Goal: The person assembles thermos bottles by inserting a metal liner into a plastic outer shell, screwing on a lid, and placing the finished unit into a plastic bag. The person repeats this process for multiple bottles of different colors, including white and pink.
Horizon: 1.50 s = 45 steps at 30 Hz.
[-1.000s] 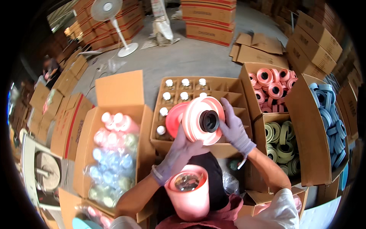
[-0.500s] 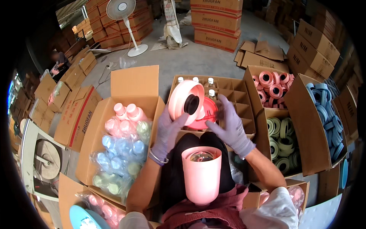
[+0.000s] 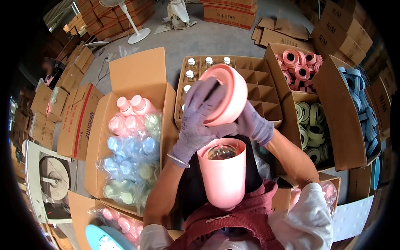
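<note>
Above my lap, my left hand (image 3: 193,121) and my right hand (image 3: 255,124), both in thin purple gloves, hold a pink round lid-like part (image 3: 233,98) with a wide rim. It is tilted, and my left fingers lie across its dark centre. My right hand grips its lower right side, with most of those fingers hidden behind it. Below, a pink cylindrical container (image 3: 223,179) stands between my thighs, open end up, with a shiny glassy piece (image 3: 221,152) inside its mouth.
Ahead, a divided carton (image 3: 260,89) holds white-capped bottles. Left is a carton (image 3: 96,146) of bagged pink, blue and green parts. At right, cartons hold pink rings (image 3: 301,71), green rings (image 3: 316,125) and blue rings (image 3: 361,108). A blue basin (image 3: 95,230) sits lower left.
My right hand has come in from the right onto the pink lid-like part. That part has turned and shifted right, and my left fingers now cover its dark centre. The view has tipped downward.
</note>
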{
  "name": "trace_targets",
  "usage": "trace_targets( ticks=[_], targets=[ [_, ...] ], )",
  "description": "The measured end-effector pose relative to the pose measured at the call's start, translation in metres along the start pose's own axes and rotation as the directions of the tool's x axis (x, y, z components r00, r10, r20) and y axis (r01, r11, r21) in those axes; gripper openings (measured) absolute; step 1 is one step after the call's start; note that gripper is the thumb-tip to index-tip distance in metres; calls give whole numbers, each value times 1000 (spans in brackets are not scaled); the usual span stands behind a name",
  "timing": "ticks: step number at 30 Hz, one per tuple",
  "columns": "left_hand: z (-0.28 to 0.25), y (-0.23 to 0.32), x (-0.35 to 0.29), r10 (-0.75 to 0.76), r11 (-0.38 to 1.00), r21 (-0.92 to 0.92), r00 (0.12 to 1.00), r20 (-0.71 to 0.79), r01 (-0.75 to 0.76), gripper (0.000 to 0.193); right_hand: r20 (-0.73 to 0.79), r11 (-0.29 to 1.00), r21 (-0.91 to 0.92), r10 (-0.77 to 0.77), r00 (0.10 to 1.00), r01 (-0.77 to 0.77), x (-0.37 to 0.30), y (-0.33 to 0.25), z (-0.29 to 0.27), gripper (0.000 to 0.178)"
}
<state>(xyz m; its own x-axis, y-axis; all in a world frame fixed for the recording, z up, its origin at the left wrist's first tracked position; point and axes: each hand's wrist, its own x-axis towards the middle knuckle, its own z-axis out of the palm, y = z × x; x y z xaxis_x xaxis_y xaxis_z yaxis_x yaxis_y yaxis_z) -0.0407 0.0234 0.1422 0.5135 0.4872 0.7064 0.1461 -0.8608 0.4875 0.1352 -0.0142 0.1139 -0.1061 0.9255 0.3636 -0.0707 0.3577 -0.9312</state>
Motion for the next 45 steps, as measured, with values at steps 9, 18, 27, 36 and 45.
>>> trace_targets(
  ticks=[9,18,27,36,45],
  targets=[
    [-21,-44,-56,-47,882,-389,870,491,266,65,-199,839,-10,532,823,-544,-71,22,-52,26],
    [-11,-28,-85,29,887,-409,858,513,214,62,-31,944,27,331,943,-330,-82,35,17,38],
    [22,-12,-111,-522,254,-692,698,490,676,48,68,855,-519,27,997,12,-105,-55,25,44],
    [53,12,-219,-338,640,-329,639,690,694,37,-254,716,-493,426,869,-495,-199,-117,8,54],
    [43,46,-209,-639,-122,-341,189,746,932,25,-116,874,201,470,875,-442,-244,-76,-13,76]
  ],
)
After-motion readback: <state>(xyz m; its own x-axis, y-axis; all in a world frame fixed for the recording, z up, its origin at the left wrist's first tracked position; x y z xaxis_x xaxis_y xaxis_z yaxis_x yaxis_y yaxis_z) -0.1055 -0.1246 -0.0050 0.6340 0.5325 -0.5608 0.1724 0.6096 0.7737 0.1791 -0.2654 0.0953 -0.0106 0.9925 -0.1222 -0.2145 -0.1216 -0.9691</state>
